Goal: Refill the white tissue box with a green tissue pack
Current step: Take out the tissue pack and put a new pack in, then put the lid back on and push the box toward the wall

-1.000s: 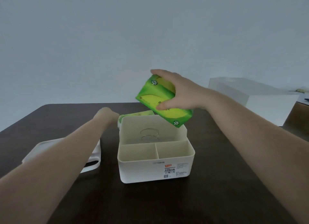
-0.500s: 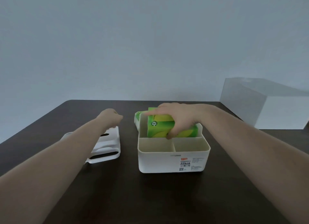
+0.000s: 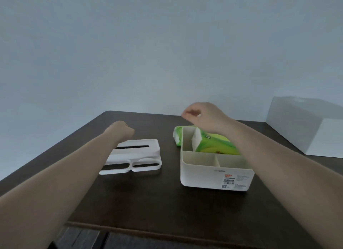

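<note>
— Dark table (image 3: pixel 167 202): where's the green tissue pack (image 3: pixel 215 144)?
— Tilted inside the white tissue box (image 3: pixel 215 176), rear compartment.
— Hands?
— Right hand (image 3: pixel 200 117) above it, loosely curled, empty; left hand (image 3: pixel 120 130) fisted over the lid (image 3: pixel 137 156)

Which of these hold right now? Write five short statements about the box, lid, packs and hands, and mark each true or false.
1. A green pack sits in the back compartment of the box. True.
2. The lid is on the box. False: it lies on the table, left of the box.
3. The right hand grips the pack. False: it is above the box, holding nothing.
4. A second pack lies behind the box's far left corner. True.
5. The two front compartments hold tissues. False: both look empty.
</note>
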`<action>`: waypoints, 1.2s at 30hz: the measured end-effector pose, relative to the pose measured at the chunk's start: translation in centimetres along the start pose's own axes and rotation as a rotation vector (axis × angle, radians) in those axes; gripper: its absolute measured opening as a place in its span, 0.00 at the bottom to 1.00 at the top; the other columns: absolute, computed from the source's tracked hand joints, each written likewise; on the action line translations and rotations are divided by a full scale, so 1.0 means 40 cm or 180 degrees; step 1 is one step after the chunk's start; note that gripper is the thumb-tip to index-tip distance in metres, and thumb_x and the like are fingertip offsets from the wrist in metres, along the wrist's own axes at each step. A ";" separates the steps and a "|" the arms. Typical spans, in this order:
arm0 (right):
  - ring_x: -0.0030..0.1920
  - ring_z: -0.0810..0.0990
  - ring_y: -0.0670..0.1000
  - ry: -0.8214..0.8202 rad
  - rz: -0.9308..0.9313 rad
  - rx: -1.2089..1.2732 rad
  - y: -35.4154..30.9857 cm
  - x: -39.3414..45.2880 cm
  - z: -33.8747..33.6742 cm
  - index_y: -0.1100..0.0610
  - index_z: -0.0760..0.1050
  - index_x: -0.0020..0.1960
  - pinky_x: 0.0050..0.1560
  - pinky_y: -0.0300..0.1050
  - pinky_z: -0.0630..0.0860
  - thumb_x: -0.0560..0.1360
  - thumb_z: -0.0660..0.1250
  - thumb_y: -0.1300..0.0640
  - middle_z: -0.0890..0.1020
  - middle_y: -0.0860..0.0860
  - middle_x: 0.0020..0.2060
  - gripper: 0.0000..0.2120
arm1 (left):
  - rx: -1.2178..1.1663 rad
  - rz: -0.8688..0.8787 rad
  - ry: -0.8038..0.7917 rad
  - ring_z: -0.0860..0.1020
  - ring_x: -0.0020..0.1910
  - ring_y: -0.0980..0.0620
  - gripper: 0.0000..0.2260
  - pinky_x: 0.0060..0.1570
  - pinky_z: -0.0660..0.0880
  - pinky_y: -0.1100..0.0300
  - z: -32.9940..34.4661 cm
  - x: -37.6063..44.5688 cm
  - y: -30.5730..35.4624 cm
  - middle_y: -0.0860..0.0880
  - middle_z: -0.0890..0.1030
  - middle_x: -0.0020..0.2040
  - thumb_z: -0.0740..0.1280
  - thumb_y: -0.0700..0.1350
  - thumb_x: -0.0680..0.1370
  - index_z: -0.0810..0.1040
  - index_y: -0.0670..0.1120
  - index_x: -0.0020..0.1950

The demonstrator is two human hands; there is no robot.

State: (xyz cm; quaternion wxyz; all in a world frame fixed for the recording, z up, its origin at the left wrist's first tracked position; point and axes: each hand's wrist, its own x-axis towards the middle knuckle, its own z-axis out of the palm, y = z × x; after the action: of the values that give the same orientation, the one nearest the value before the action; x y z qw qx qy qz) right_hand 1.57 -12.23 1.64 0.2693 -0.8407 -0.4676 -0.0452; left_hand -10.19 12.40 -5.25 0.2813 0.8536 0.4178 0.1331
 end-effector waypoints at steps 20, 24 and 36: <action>0.44 0.72 0.55 -0.1470 0.1359 -0.0062 -0.183 0.061 0.307 0.66 0.73 0.62 0.41 0.44 0.68 0.78 0.57 0.61 0.73 0.57 0.47 0.16 | -0.0990 -0.0645 0.0002 0.72 0.55 0.45 0.20 0.52 0.67 0.57 0.006 -0.044 -0.182 0.42 0.77 0.60 0.57 0.46 0.81 0.70 0.37 0.70; 0.45 0.73 0.56 -0.1313 0.1406 0.0089 -0.192 0.068 0.296 0.67 0.73 0.63 0.44 0.45 0.69 0.78 0.56 0.62 0.74 0.58 0.47 0.17 | -0.1746 -0.0627 0.0145 0.74 0.49 0.44 0.13 0.61 0.75 0.47 -0.013 -0.038 -0.184 0.43 0.76 0.46 0.63 0.44 0.78 0.77 0.36 0.57; 0.31 0.69 0.52 -0.0115 0.1292 0.0045 -0.118 0.062 0.071 0.60 0.65 0.32 0.26 0.41 0.61 0.76 0.59 0.64 0.69 0.53 0.30 0.13 | -0.1418 -0.0206 0.0461 0.73 0.43 0.44 0.14 0.45 0.72 0.56 -0.081 -0.102 0.039 0.43 0.74 0.39 0.61 0.43 0.77 0.69 0.44 0.31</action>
State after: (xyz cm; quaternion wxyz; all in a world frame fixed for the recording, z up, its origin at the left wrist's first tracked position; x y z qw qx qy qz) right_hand -1.38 -6.95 1.97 0.2704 -0.9164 -0.2937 0.0285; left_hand -13.21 9.60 -1.70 0.4362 0.7448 0.4244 0.2738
